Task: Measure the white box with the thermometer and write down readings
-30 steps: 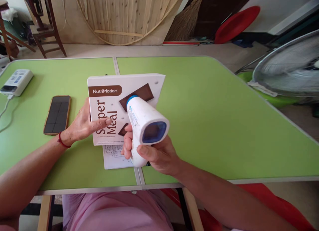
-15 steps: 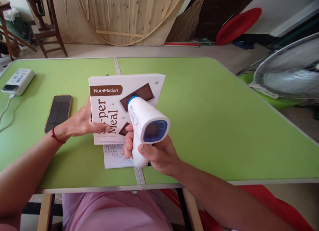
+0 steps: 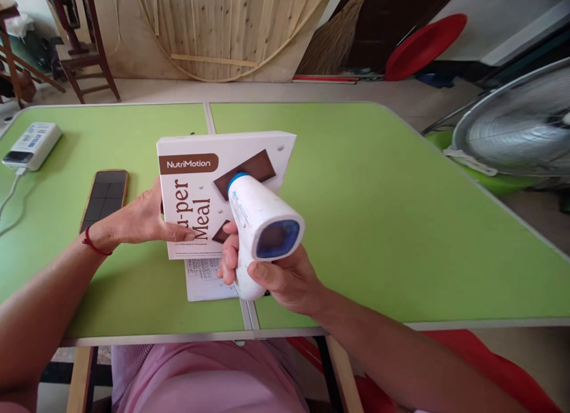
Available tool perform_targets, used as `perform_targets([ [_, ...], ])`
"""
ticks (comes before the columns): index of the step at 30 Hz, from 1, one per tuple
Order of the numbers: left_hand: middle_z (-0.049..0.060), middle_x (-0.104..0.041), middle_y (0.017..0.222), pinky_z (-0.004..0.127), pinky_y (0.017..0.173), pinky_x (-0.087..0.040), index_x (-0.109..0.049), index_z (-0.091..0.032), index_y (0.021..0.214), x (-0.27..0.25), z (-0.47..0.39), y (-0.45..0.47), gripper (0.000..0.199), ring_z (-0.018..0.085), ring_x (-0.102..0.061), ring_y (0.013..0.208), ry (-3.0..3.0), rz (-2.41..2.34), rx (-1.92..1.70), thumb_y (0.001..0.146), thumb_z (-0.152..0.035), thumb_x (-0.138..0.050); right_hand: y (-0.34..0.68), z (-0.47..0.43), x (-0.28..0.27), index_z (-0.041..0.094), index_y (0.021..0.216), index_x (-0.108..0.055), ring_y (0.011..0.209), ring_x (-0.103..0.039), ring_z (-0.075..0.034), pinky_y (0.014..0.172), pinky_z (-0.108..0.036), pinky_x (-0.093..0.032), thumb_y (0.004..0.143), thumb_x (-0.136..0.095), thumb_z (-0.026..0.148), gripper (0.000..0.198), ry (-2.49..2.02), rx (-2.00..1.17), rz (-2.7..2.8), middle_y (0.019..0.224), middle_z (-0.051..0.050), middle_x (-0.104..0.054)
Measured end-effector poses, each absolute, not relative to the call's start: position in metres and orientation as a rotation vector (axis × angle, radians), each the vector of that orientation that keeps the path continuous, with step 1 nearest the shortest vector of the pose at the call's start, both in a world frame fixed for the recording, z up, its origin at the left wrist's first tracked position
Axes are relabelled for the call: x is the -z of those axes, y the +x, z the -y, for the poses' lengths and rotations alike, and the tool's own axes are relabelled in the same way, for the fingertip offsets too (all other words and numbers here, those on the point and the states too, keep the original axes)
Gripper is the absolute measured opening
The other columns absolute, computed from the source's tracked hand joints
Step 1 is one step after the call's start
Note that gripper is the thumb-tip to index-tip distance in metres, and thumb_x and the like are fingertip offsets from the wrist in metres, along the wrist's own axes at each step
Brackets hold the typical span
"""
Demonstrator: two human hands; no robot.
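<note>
My left hand (image 3: 146, 220) grips the left side of a white cardboard box (image 3: 187, 193) printed "NutriMotion", its thumb across the front and its other fingers hidden behind. The box is held up, its face turned toward me. In front of it, my right hand (image 3: 285, 276) is wrapped round the handle of a white infrared thermometer (image 3: 262, 211). The blue-ringed nose points at the box's face; whether it touches I cannot tell. Its dark, blue-framed screen faces me. Below the box, a sheet of paper with handwriting (image 3: 209, 282) lies on the table, partly covered.
On the green folding table (image 3: 378, 223), a phone (image 3: 105, 194) lies left of the box. A white power bank (image 3: 33, 145) with a cable rests at the far left. Beyond the right edge stands a large fan (image 3: 516, 122). A wooden chair (image 3: 86, 56) is at the back left.
The box's left side has shifted very slightly to the left, with my left hand and wrist. My right hand and the thermometer are nearly still.
</note>
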State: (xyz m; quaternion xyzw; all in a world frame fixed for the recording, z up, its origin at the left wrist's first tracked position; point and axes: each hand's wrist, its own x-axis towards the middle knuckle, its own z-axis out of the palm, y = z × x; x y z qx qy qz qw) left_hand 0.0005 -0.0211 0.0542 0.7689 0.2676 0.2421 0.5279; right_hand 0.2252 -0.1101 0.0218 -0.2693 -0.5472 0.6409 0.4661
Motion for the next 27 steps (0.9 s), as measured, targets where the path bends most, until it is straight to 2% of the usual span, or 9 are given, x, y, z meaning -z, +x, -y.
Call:
perform_targets([
  [4,0.011,-0.072,0.105,0.037,0.075,-0.062,-0.061,-0.016,0.111,-0.056,0.022,0.001,0.044,0.027,-0.070,0.097,1.801,-0.677,-0.576,0.075,-0.030,-0.081,0.239,0.108,-0.032,0.027,0.107,-0.058,0.066,-0.064,-0.017,0.064,-0.036,-0.058,0.087,-0.068,0.035,0.024,-0.614,-1.450,1.449,0.080,0.000,-0.065],
  [8,0.011,-0.072,0.103,0.039,0.077,-0.062,-0.060,-0.014,0.112,-0.056,0.021,0.000,0.048,0.028,-0.070,0.095,1.770,-0.709,-0.655,0.075,-0.033,-0.082,0.267,0.097,-0.036,0.031,0.114,-0.058,0.076,-0.064,-0.019,0.070,-0.037,-0.057,0.081,-0.074,0.025,0.037,-0.692,-1.009,1.488,0.089,-0.001,-0.066],
  [10,0.011,-0.072,0.100,0.041,0.081,-0.061,-0.061,-0.014,0.113,-0.054,0.019,-0.002,0.050,0.029,-0.069,0.099,1.798,-0.780,-0.751,0.074,-0.036,-0.083,0.283,0.087,-0.034,0.030,0.110,-0.062,0.081,-0.064,-0.020,0.072,-0.037,-0.056,0.078,-0.077,0.020,0.037,-0.800,-0.730,1.523,0.093,-0.003,-0.066],
  [12,0.012,-0.071,0.106,0.045,0.085,-0.061,-0.060,-0.015,0.116,-0.050,0.016,-0.006,0.054,0.031,-0.068,0.104,1.828,-0.875,-0.861,0.073,-0.039,-0.084,0.297,0.077,-0.030,0.027,0.110,-0.064,0.086,-0.065,-0.022,0.073,-0.038,-0.056,0.081,-0.074,0.021,0.031,-0.972,-0.576,1.663,0.096,-0.005,-0.067],
  [16,0.013,-0.068,0.116,0.049,0.087,-0.060,-0.061,-0.016,0.112,-0.041,0.011,-0.012,0.054,0.034,-0.064,0.111,1.859,-1.012,-1.014,0.071,-0.042,-0.085,0.315,0.060,-0.017,0.022,0.130,-0.056,0.107,-0.064,-0.031,0.088,-0.050,-0.056,0.089,-0.061,0.025,0.041,-1.322,-0.304,2.069,0.118,-0.013,-0.065],
  [21,0.014,-0.066,0.119,0.045,0.078,-0.063,-0.062,-0.017,0.109,-0.029,0.006,-0.013,0.050,0.032,-0.064,0.108,1.864,-1.082,-1.076,0.073,-0.044,-0.083,0.326,0.044,0.004,0.018,0.133,-0.054,0.106,-0.063,-0.034,0.094,-0.057,-0.050,0.085,-0.050,0.013,0.048,-1.514,-0.036,2.320,0.110,-0.016,-0.068],
  [27,0.011,-0.065,0.118,0.038,0.074,-0.063,-0.059,-0.018,0.111,-0.013,0.002,-0.008,0.047,0.026,-0.066,0.101,1.831,-1.051,-1.101,0.077,-0.044,-0.080,0.327,0.038,0.016,0.014,0.132,-0.055,0.104,-0.063,-0.035,0.092,-0.057,-0.048,0.086,-0.045,0.010,0.047,-1.547,0.020,2.434,0.109,-0.018,-0.069],
])
